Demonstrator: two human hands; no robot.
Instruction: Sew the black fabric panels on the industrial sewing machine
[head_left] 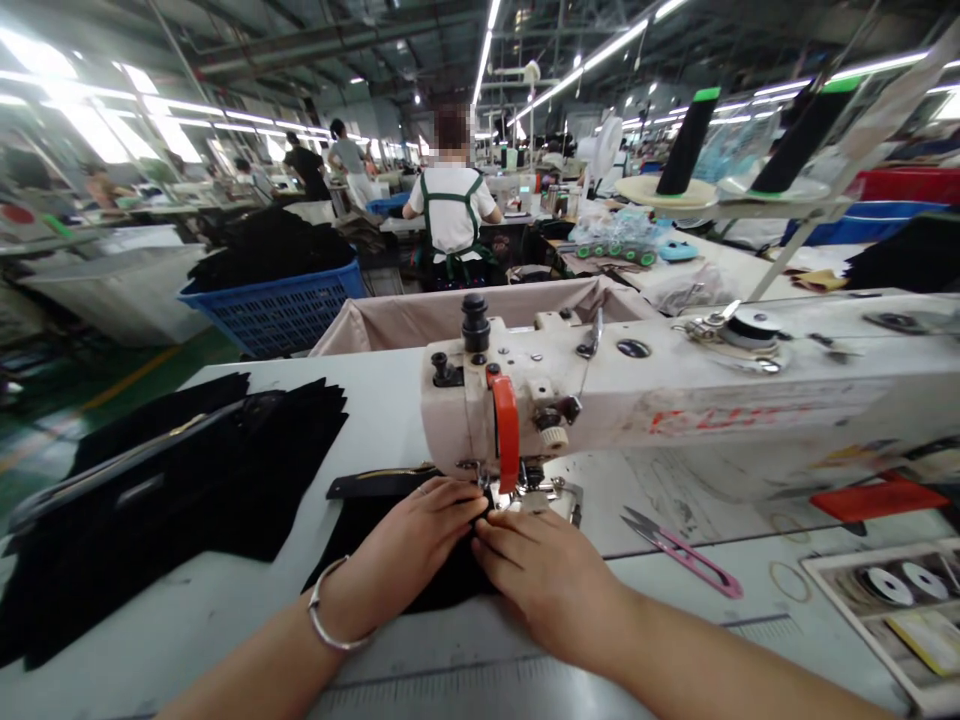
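A black fabric piece [450, 583] with a zipper [390, 478] along its far edge lies under the head of a white sewing machine [457, 410]. My left hand [420, 535], with a bangle at the wrist, presses on the fabric, its fingertips close to the needle area. From the right, my right hand [536, 575] has its fingers curled at the fabric's edge, beside the left fingertips. Both hands are closed on the cloth; exactly what the fingertips pinch is partly hidden. An orange-red guard [506, 430] stands in front of the needle area, just beyond my fingers.
Stacked black fabric pieces [225, 480] lie at left. Pink-handled thread snips [686, 555] and a bobbin tray [885, 620] sit at right. Behind the machine are a cloth-lined bin [375, 325], a blue basket [277, 305], thread cones [686, 145] and a seated person [454, 215].
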